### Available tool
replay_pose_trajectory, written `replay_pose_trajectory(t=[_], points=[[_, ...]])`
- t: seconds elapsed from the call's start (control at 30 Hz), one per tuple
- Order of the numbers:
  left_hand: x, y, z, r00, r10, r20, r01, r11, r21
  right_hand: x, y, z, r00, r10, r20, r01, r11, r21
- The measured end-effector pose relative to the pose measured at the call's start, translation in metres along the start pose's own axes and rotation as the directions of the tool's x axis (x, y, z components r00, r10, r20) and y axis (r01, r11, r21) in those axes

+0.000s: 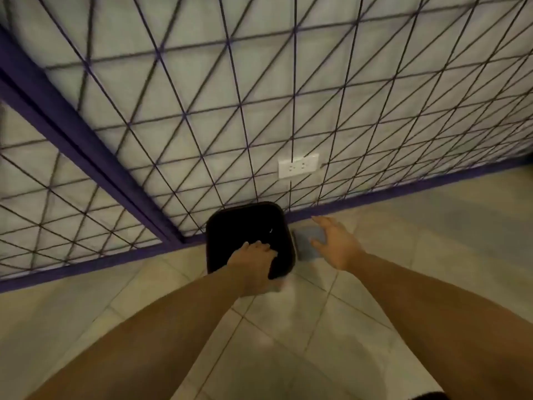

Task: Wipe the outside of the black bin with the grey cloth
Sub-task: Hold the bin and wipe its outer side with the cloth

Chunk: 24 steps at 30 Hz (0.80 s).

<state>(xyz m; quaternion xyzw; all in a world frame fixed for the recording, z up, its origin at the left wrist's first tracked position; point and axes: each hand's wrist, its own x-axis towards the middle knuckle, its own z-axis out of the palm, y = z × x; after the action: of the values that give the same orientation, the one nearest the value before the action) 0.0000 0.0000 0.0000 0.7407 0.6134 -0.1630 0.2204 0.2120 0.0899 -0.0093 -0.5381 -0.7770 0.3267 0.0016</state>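
The black bin (248,226) stands on the tiled floor against the wall, seen from above. My left hand (253,264) rests on its near rim, fingers curled over the edge. The grey cloth (307,242) lies on the floor just right of the bin. My right hand (334,243) hovers over the cloth with fingers spread, its fingertips at or just above the fabric; contact is unclear in the blur.
A wall with dark diagonal grid lines and a purple skirting (403,192) runs behind the bin. A white double socket (298,166) sits on the wall above the cloth. A thick purple post (86,145) slants down to the bin's left. Beige floor tiles (288,327) stretch toward me.
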Motion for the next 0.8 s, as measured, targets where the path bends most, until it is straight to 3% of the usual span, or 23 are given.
replay_pose_trajectory(t=[0.1, 0.3, 0.53, 0.8], points=[[0.019, -0.001, 0.035, 1.0, -0.012, -0.004, 0.012, 0.997, 0.08, 0.024, 0.027, 0.037, 1.0, 0.001, -0.029, -0.002, 1.0, -0.024], [0.033, -0.011, 0.071, 0.959, 0.095, -0.268, -0.03, 0.971, 0.236, 0.068, 0.073, 0.098, 0.998, 0.048, -0.052, -0.05, 0.998, -0.036], [0.024, -0.04, 0.059, 0.909, 0.089, -0.408, -0.066, 0.995, 0.069, 0.116, 0.108, 0.156, 0.993, 0.116, -0.001, -0.116, 0.993, 0.015], [0.022, -0.052, 0.057, 0.853, 0.113, -0.51, -0.18, 0.98, -0.085, 0.174, 0.123, 0.159, 0.993, 0.113, 0.022, -0.11, 0.989, -0.103]])
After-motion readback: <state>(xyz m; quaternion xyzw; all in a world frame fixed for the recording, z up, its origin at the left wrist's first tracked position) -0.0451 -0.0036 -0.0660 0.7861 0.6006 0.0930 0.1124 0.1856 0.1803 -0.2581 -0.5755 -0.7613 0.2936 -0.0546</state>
